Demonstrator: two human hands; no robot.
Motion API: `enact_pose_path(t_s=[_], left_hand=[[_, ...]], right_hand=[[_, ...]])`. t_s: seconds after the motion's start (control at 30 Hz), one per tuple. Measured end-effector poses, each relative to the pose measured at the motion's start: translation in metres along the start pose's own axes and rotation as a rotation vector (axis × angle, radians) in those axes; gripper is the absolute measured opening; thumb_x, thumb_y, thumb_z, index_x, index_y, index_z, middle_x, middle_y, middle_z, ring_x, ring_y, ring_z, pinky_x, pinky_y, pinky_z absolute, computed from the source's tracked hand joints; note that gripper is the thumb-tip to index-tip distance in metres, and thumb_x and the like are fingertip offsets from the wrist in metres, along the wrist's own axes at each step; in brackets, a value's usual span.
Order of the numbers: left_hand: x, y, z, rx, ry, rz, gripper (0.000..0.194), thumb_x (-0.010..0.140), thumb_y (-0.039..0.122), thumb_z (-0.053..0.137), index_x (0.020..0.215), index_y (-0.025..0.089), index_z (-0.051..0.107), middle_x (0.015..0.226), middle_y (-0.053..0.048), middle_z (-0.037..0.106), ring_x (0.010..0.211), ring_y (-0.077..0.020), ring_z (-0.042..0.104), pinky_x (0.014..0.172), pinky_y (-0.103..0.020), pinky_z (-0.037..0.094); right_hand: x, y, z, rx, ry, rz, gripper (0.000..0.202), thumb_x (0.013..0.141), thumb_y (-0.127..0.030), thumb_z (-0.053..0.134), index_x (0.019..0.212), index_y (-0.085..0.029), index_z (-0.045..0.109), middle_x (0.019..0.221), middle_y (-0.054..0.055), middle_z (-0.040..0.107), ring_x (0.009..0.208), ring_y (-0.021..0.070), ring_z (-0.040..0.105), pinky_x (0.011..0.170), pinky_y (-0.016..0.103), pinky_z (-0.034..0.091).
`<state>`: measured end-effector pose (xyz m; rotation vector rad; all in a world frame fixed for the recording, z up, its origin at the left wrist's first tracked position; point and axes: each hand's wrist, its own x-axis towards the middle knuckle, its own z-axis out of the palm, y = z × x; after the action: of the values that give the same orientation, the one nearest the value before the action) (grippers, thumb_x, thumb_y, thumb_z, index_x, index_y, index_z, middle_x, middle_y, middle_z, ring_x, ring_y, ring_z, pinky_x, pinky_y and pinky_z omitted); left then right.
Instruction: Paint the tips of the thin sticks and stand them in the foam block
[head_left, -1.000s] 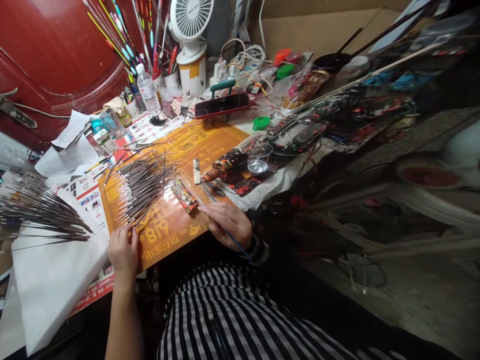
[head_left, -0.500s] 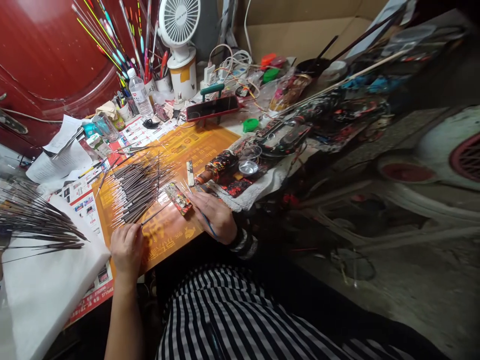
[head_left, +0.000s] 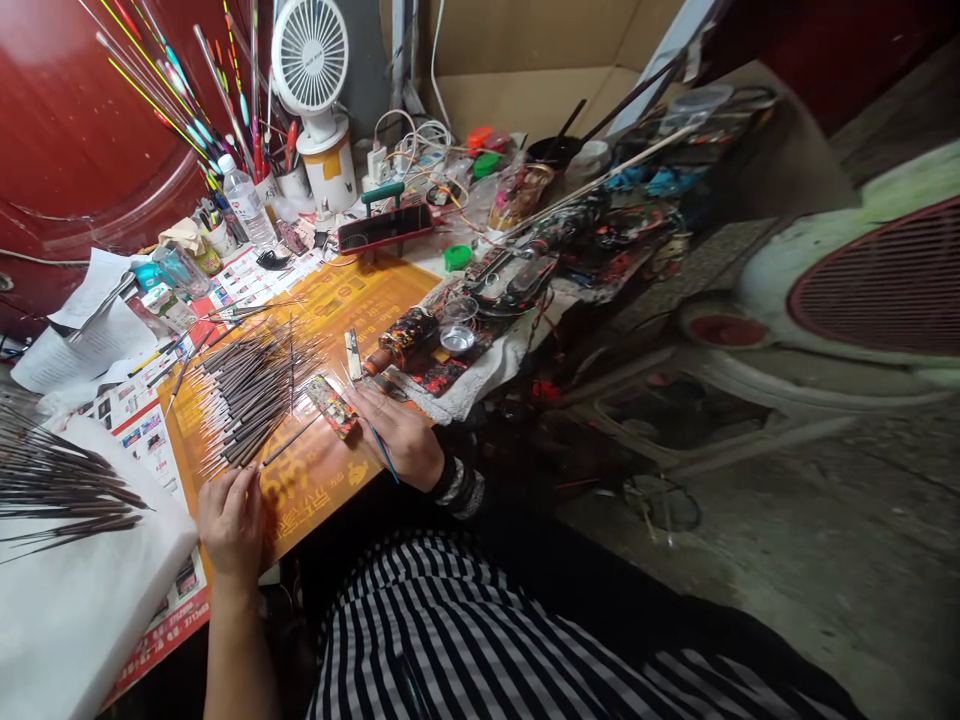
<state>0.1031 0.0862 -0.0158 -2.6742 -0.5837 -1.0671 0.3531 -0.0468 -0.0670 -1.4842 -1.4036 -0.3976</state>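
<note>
My left hand (head_left: 231, 520), at the mat's front edge, pinches one end of a thin dark fishing float (head_left: 291, 440). The float slants up to the right, its far end close to a paint-spattered block (head_left: 331, 407). In my right hand (head_left: 403, 435) is a slim paintbrush (head_left: 385, 455) with a blue handle. Its handle points down towards me; the tip near the block is too fine to make out. Beyond my left hand, a pile of similar dark floats (head_left: 251, 385) covers part of the orange mat (head_left: 375, 285).
More dark sticks (head_left: 67, 480) lie on white foam (head_left: 67, 610) at left. A phone (head_left: 386, 229) on a stand, a water bottle (head_left: 246, 203) and a fan (head_left: 310, 55) stand behind. Paint-crusted tools and a small metal cup (head_left: 456, 339) sit right of my right hand.
The whole view has shifted, so the table things appear further left. Both hands keep their holds on the float and the paintbrush, with little movement relative to the mat.
</note>
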Motion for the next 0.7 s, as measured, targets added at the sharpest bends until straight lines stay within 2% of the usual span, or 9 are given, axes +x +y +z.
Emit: enact_pose_path(t_s=[0.5, 0.7], left_hand=[[-0.007, -0.005, 0.002, -0.102, -0.027, -0.11, 0.018, 0.093, 0.021, 0.06, 0.11, 0.022, 0.068, 0.099, -0.008, 0.069, 0.089, -0.0188, 0.063, 0.083, -0.034, 0.052], [-0.007, -0.004, 0.002, -0.09, -0.065, -0.111, 0.017, 0.095, 0.022, 0.059, 0.109, 0.022, 0.068, 0.098, -0.007, 0.069, 0.089, -0.0191, 0.062, 0.084, -0.035, 0.05]], right_hand=[[0.0, -0.001, -0.005, 0.027, 0.042, 0.019, 0.059, 0.098, -0.007, 0.044, 0.156, -0.017, 0.034, 0.139, 0.014, 0.06, 0.131, 0.0249, 0.059, 0.11, 0.042, 0.054], [-0.012, 0.015, -0.023, 0.033, 0.166, -0.161, 0.053, 0.097, -0.01, 0.049, 0.149, -0.018, 0.045, 0.113, 0.011, 0.074, 0.103, 0.0219, 0.072, 0.088, 0.037, 0.064]])
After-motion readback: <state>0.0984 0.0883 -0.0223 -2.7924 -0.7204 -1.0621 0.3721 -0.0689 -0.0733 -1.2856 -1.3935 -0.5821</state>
